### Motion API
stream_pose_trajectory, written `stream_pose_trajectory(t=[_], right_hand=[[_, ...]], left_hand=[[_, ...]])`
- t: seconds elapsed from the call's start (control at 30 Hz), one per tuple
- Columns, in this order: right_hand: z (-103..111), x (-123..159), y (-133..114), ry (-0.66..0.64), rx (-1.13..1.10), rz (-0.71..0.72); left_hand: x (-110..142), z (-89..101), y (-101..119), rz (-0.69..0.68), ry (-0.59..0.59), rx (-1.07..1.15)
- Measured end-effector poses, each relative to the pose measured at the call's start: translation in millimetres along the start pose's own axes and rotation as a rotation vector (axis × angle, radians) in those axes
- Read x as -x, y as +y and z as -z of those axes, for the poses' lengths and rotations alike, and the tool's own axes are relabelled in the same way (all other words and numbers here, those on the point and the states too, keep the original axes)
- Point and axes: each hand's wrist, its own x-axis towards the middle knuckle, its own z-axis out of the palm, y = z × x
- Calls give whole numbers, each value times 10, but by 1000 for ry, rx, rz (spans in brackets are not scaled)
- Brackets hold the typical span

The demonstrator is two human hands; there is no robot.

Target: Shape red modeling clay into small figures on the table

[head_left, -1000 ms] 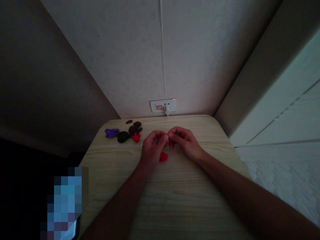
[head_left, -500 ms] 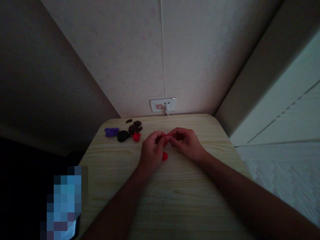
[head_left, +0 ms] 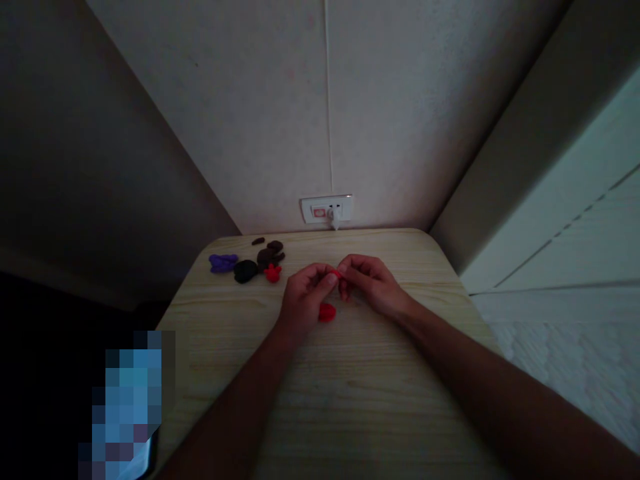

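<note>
Red piece [head_left: 337,273], one, in our grip.
Our left hand [head_left: 306,293] and right hand [head_left: 373,283] pinch it just beyond the red lump [head_left: 328,313] on the surface [head_left: 350,393]; well left of that lump, we list the black lump [head_left: 245,271] and purple lump [head_left: 223,263].

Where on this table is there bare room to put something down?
The table is bare between the forearms, nearer than the red lump, and from the right hand to the far right corner. It's crowded at far left, with the purple lump, black lump, brown pieces and spiky red piece, and around the left hand.
</note>
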Motion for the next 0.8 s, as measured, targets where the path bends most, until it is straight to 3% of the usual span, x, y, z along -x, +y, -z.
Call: stream_pose_trajectory(t=[0.2,0.57,0.8], right_hand=[[-40,52,-3,189,255,176],[40,49,-2,102,294,101],[44,35,-24,97,322,65]], left_hand=[[-23,-27,-7,11,126,20],[15,8,-73,-129,154,-222],[4,-21,-112,-111,182,-147]])
